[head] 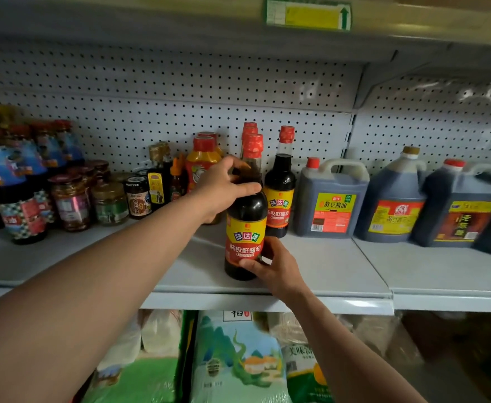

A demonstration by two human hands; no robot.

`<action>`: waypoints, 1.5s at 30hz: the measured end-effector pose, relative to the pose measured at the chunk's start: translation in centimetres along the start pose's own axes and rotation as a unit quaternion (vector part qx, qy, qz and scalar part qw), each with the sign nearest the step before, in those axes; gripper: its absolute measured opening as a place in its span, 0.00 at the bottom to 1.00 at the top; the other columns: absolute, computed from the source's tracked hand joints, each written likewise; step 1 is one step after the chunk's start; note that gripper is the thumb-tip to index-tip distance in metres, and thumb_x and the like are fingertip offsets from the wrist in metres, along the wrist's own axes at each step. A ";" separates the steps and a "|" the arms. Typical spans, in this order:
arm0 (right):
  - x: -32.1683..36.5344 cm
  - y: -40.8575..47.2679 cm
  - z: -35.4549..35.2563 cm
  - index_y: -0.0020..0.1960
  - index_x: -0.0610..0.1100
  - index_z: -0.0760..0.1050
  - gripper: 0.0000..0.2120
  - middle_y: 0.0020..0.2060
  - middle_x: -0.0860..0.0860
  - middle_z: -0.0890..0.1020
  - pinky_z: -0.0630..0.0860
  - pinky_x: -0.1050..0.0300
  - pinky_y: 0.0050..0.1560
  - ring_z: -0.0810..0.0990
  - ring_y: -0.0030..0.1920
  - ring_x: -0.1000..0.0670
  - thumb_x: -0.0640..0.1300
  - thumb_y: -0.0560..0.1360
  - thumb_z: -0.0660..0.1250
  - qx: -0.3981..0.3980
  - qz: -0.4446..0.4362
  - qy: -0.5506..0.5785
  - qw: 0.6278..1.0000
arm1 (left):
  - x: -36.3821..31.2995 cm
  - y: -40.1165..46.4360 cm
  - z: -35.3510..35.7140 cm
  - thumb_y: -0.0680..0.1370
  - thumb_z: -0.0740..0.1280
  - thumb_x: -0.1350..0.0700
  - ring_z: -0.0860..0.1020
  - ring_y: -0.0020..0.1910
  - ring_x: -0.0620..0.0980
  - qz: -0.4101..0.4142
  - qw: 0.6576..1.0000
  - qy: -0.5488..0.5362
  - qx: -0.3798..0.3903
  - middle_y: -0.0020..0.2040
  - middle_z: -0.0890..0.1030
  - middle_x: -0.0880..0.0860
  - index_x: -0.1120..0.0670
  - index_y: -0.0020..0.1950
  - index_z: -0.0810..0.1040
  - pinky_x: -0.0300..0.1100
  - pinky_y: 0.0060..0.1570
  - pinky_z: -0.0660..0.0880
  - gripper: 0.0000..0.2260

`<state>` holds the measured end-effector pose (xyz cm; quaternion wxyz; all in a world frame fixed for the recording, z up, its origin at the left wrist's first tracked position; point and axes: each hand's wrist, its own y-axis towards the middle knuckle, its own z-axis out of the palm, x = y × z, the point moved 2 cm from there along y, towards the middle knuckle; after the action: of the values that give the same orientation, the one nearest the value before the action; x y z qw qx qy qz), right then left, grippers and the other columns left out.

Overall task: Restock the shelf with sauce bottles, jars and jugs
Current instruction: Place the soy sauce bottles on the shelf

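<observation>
On the grey shelf (pixel 311 274), near its front edge, a dark soy sauce bottle (pixel 245 228) with a yellow and red label stands upright between two hands. The left hand (pixel 224 190) wraps the bottle's shoulder just below the neck, thumb across the front and fingers curled round the back. The right hand (pixel 270 264) grips it low down, thumb lying over the bottom of the label, fingers behind. Right behind it stands a row of matching bottles with red caps, and a further matching bottle (pixel 279 196) stands just to the right of that row. Further right are three big jugs of dark sauce, the nearest one (pixel 330 202) with a white handle and a red cap. To the left sit small glass jars (pixel 69 202) and a yellow squeeze bottle (pixel 202 167), partly hidden by the left hand. Below the shelf lie bags of rice (pixel 235 362) with green printed fronts.
</observation>
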<state>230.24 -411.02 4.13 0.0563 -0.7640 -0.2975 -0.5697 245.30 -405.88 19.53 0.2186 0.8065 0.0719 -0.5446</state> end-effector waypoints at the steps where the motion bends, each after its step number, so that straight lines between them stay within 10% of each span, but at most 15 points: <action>1: 0.0 0.1 0.0 0.68 0.45 0.71 0.30 0.54 0.56 0.79 0.74 0.76 0.44 0.79 0.52 0.60 0.48 0.70 0.79 -0.003 0.000 -0.001 1.000 | -0.1 0.1 0.0 0.71 0.78 0.57 0.81 0.53 0.52 0.001 1.000 0.003 0.004 0.54 0.83 0.52 0.48 0.54 0.75 0.50 0.56 0.78 0.17; 17: -0.3 1.7 0.3 0.65 0.50 0.71 0.27 0.53 0.61 0.81 0.76 0.73 0.46 0.80 0.53 0.63 0.52 0.70 0.78 -0.020 0.016 0.007 1.000 | 0.7 2.5 -0.4 0.68 0.79 0.50 0.81 0.54 0.51 0.030 0.997 0.077 0.012 0.55 0.82 0.50 0.46 0.56 0.74 0.53 0.57 0.78 0.21; 23: -1.1 2.0 0.3 0.65 0.48 0.74 0.28 0.56 0.56 0.83 0.77 0.71 0.50 0.81 0.54 0.64 0.49 0.70 0.80 -0.032 0.013 0.016 0.999 | -2.5 1.9 -1.1 0.64 0.81 0.49 0.57 0.77 0.50 0.202 0.937 0.283 -0.027 0.80 0.54 0.48 0.46 0.80 0.50 0.48 0.73 0.59 0.54; 31: -1.4 2.1 0.2 0.67 0.48 0.73 0.29 0.58 0.55 0.82 0.76 0.71 0.52 0.80 0.57 0.61 0.51 0.70 0.79 -0.021 0.008 0.015 1.000 | -4.3 4.0 -2.4 0.63 0.81 0.44 0.53 0.79 0.51 0.276 0.867 0.412 0.049 0.81 0.51 0.47 0.49 0.77 0.60 0.52 0.77 0.53 0.48; 45: -1.2 3.2 0.4 0.68 0.50 0.68 0.30 0.60 0.58 0.79 0.75 0.61 0.62 0.78 0.61 0.56 0.52 0.72 0.77 0.004 0.005 -0.005 1.000 | -4.6 4.2 -2.2 0.65 0.79 0.45 0.60 0.77 0.53 0.257 0.864 0.430 0.041 0.79 0.59 0.49 0.50 0.77 0.58 0.48 0.74 0.53 0.47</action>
<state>232.05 -413.93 3.77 0.0604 -0.7678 -0.2964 -0.5648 246.80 -408.15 25.56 0.2647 0.9589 -0.0740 -0.0701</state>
